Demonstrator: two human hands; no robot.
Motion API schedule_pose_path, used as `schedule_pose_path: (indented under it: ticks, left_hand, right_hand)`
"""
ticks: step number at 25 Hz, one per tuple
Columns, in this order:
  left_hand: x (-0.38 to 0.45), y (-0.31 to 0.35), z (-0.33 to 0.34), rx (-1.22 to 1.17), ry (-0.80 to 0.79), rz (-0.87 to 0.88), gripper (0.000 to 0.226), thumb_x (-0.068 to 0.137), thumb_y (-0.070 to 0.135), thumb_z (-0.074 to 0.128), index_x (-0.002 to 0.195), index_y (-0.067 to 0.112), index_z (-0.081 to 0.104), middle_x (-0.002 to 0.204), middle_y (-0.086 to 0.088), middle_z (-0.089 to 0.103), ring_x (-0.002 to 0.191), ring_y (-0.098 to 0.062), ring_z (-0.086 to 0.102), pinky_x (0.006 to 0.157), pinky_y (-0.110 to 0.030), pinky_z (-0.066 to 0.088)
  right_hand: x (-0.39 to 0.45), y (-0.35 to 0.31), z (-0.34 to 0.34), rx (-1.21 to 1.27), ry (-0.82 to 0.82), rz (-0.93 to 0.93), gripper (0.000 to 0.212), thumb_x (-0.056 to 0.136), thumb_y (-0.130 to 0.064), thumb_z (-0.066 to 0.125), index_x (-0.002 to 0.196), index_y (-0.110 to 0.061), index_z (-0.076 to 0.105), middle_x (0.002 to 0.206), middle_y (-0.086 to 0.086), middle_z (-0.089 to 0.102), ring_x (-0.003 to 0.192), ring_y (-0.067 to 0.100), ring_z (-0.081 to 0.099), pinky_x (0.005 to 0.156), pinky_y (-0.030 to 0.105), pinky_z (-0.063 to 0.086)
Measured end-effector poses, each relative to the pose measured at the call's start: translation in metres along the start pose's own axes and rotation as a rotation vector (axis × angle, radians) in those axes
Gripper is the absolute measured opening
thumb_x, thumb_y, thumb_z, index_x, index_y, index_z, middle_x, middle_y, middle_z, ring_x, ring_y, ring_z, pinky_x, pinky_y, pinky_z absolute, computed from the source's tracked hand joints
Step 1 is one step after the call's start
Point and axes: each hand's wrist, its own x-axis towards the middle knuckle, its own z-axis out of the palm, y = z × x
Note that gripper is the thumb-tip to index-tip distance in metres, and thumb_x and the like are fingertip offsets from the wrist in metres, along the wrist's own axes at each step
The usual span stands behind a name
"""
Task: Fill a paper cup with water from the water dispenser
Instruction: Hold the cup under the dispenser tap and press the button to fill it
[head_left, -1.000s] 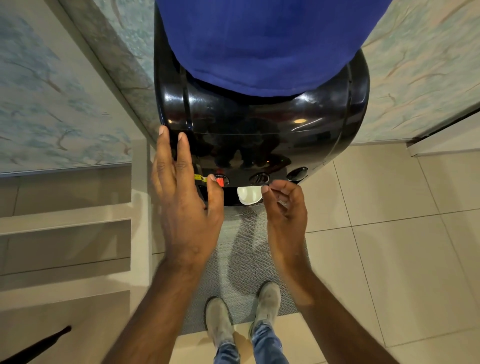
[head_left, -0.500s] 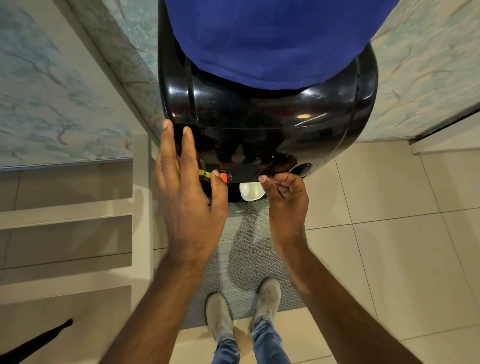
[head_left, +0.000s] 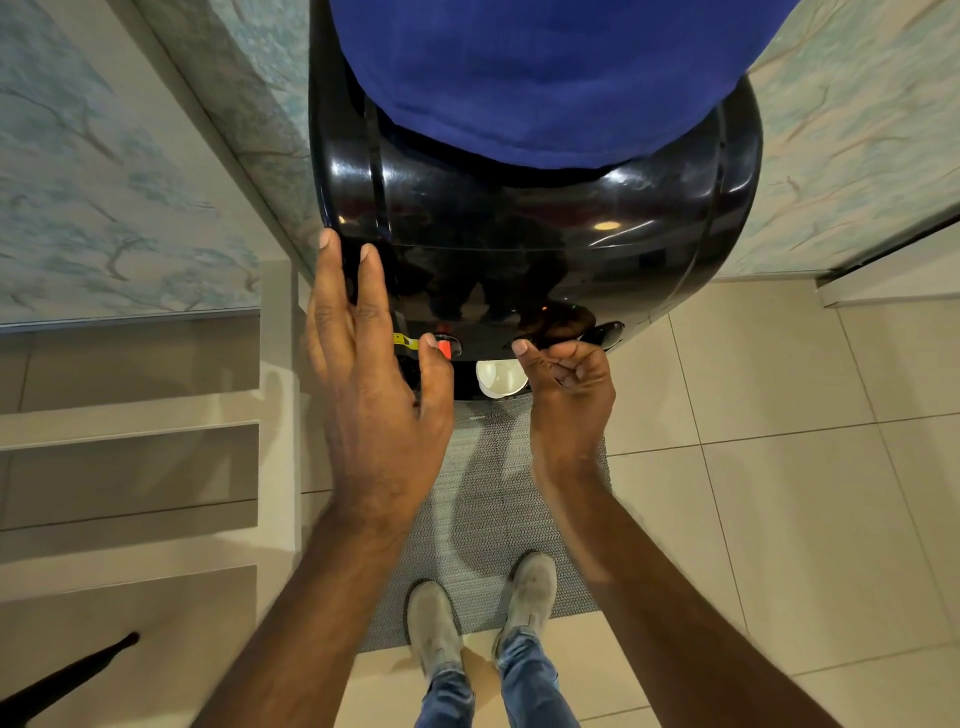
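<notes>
Below, the paper cup (head_left: 500, 378) sits inside the water dispenser (head_left: 519, 244).

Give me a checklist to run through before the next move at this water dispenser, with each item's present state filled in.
1. Paper cup seated in the recess of the dispenser, under the taps: ok.
2. Cup upright, mouth facing up: ok.
3. Right hand on a tap: thumb at the middle button; whether it presses, cannot tell.
4. Left hand clear of the cup: ok, it rests open on the dispenser's left side, thumb close to the red tap.
5. Water level in the cup: cannot tell.
6. Feet steady on the grey mat: ok.
</notes>
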Motion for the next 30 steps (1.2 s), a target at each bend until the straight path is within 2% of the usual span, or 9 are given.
schedule_pose_path:
  ticks: [4,7,10,14,19,25,28,30]
  left_hand:
    - [-0.0006,0.0006,0.0005,0.004,0.004,-0.004,0.074,0.097,0.015,0.057,0.165,0.008,0.027,0.174,-0.014,0.012,0.16,-0.014,0.008,0.127,-0.014,0.009]
    - [-0.0005,0.0009,0.0001,0.001,-0.003,-0.009,0.074,0.097,0.014,0.058,0.164,0.007,0.027,0.175,-0.013,0.011,0.161,-0.016,0.008,0.13,-0.021,0.011]
    - [-0.0003,0.0012,-0.0005,0.003,0.0,-0.008,0.074,0.097,0.014,0.057,0.164,0.007,0.028,0.174,-0.014,0.012,0.161,-0.016,0.009,0.129,-0.019,0.009]
    - [-0.0004,0.0004,-0.0006,0.006,-0.007,-0.007,0.073,0.098,0.016,0.056,0.165,0.008,0.027,0.175,-0.014,0.011,0.161,-0.015,0.008,0.13,-0.023,0.011]
    - [-0.0005,0.0001,-0.0001,0.002,-0.004,-0.009,0.073,0.098,0.018,0.056,0.165,0.008,0.027,0.175,-0.014,0.012,0.162,-0.017,0.009,0.132,-0.032,0.016]
    - [-0.0007,0.0007,0.0003,0.0,-0.004,-0.013,0.073,0.098,0.016,0.056,0.164,0.007,0.027,0.175,-0.015,0.012,0.162,-0.02,0.011,0.132,-0.033,0.018]
    - [-0.0011,0.0011,0.001,0.003,-0.004,-0.011,0.073,0.098,0.016,0.056,0.164,0.006,0.028,0.174,-0.015,0.012,0.162,-0.022,0.012,0.132,-0.044,0.022]
    - [-0.001,0.0014,0.0012,0.004,-0.005,-0.019,0.073,0.098,0.016,0.057,0.164,0.007,0.027,0.174,-0.015,0.011,0.162,-0.02,0.011,0.132,-0.044,0.023]
  right_hand:
    - [0.0,0.0012,0.0006,0.011,0.004,-0.008,0.03,0.081,-0.003,0.086,0.087,-0.02,0.062,0.082,0.003,0.071,0.08,0.015,0.07,0.079,0.023,0.056]
    - [-0.0001,0.002,0.0013,0.004,0.007,-0.013,0.03,0.082,-0.002,0.085,0.087,-0.021,0.061,0.082,0.002,0.071,0.081,0.017,0.069,0.079,0.022,0.056]
    - [0.0003,0.0019,0.0008,0.02,0.003,-0.01,0.031,0.082,-0.001,0.085,0.087,-0.021,0.061,0.08,-0.005,0.071,0.082,0.016,0.071,0.08,0.021,0.056]
    - [-0.0004,0.0023,0.0007,0.024,-0.006,-0.008,0.03,0.082,-0.002,0.085,0.087,-0.021,0.062,0.081,0.001,0.071,0.081,0.015,0.07,0.079,0.021,0.056]
    - [0.0,0.0026,0.0007,0.003,-0.003,-0.023,0.03,0.082,-0.003,0.085,0.087,-0.021,0.062,0.078,-0.004,0.072,0.075,0.008,0.07,0.073,0.016,0.055]
    - [0.0,0.0025,0.0002,0.007,-0.008,-0.027,0.029,0.082,-0.004,0.086,0.086,-0.021,0.062,0.081,0.0,0.074,0.077,0.012,0.072,0.073,0.018,0.056]
    - [0.0007,0.0032,-0.0002,0.005,-0.01,-0.029,0.029,0.082,-0.004,0.086,0.087,-0.021,0.063,0.081,-0.002,0.075,0.077,0.01,0.072,0.073,0.018,0.056]
    - [0.0007,0.0035,-0.0001,0.001,-0.01,-0.031,0.03,0.082,-0.004,0.086,0.087,-0.022,0.062,0.08,-0.005,0.075,0.076,0.009,0.071,0.073,0.017,0.056]
